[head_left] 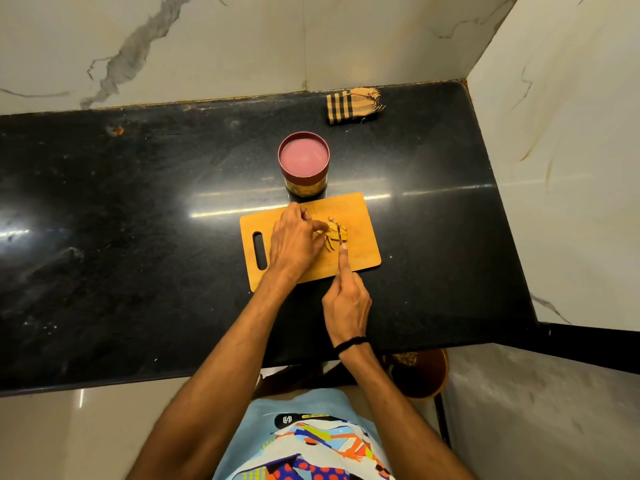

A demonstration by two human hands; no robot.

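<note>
A wooden cutting board (360,237) with a handle slot lies on the black counter (138,237). On it sits a small yellowish piece of food (333,227), partly cut into slices. My left hand (294,242) holds the food down with curled fingers. My right hand (346,299) grips a knife (339,235), index finger stretched along its spine, the blade standing on the food. The knife's handle is hidden inside my right hand.
A jar with a dark red lid (303,160) stands just behind the board. A folded checked cloth (353,105) lies at the back right near the marble wall (207,46). A brown round vessel (420,375) sits below the counter edge.
</note>
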